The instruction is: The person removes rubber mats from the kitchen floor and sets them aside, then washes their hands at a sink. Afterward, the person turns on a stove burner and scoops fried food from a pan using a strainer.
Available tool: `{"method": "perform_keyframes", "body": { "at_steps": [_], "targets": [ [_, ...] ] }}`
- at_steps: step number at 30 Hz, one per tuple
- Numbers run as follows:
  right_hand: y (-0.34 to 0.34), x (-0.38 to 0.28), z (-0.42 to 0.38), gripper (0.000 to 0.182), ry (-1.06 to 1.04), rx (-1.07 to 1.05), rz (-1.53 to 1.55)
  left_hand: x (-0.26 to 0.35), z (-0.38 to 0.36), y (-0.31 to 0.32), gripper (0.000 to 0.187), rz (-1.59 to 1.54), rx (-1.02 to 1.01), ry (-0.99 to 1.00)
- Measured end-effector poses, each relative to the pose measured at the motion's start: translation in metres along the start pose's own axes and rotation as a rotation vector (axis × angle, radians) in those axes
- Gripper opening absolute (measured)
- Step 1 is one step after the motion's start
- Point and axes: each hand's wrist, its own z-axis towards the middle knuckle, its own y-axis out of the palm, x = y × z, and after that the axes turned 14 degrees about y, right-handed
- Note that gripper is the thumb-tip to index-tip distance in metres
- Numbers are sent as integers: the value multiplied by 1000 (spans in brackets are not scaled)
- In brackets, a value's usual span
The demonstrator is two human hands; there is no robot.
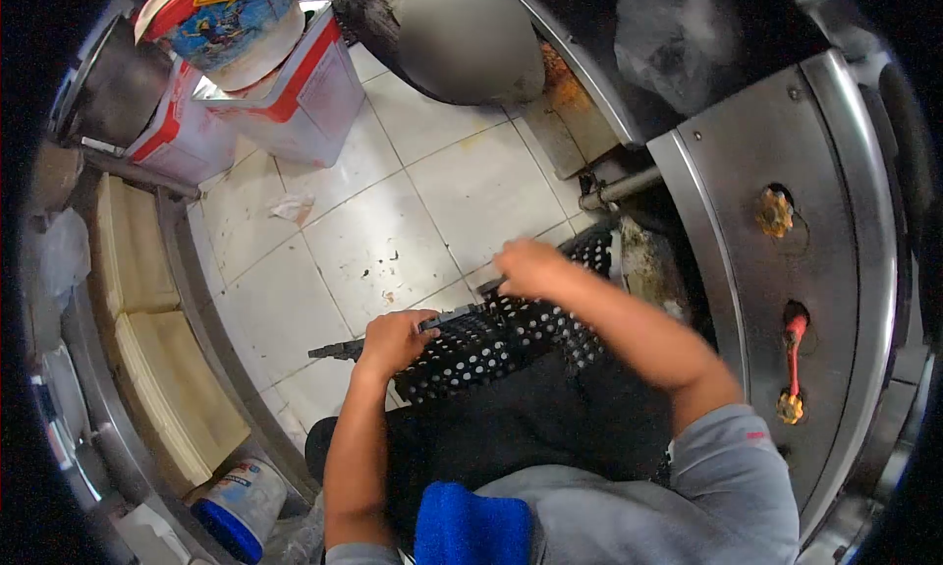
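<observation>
Mat (462, 357): black, perforated with round holes; lying at the feet of the person, across the tiled floor (363, 221), with its edge raised at the left hand.

Left hand (393, 341): on the far edge of the mat, fingers clamped on that edge, which runs on past them to the left.

Right hand (530, 267): at the far edge of the mat, further right; fingers curled, blurred; whether they grip the edge cannot be told.

Boxes (314, 103), two, white and red: well beyond the mat, to the left.

Bucket (241, 34), printed: above the boxes.

Vessel (471, 39), dark, rounded, partly blurred: beyond the mat.

Scrap (293, 207), pale: on the floor, beyond and left of the mat.

Trays (184, 398), two, yellowish: left of the mat.

Tub (246, 501), blue and white: left of the mat, nearer the person.

Panel (776, 152), steel, with yellow knobs (774, 212) and a red handle (795, 344): right of the mat.

Towel (471, 526), blue: nearer than the mat, against the grey shirt (609, 516).
</observation>
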Motion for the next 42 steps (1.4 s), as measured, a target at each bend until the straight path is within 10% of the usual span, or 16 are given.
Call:
{"method": "perform_keyframes", "body": {
  "at_steps": [6,12,23,29,31,36,42],
  "targets": [
    [-28,28,-6,42,-122,-88,-122,8,-12,5,29,-59,77,179],
    [-11,29,-30,31,-124,47,21,58,26,-10,34,296,-375,143],
    [-5,31,-45,24,-129,63,-31,-9,-22,-22,18,-38,-146,463],
    [-21,26,-38,25,-81,12,-33,-48,-80,-71,26,-326,-85,69],
    [-21,30,-32,27,-80,33,-39,-54,-104,-117,39,-241,146,-381],
    [-22,20,-1,32,-38,1,-37,-92,-158,-153,37,-611,848,-235],
    [-29,5,4,31,-115,-70,-98,-95,-126,-100,33,-535,1126,-201]
  ]
}}
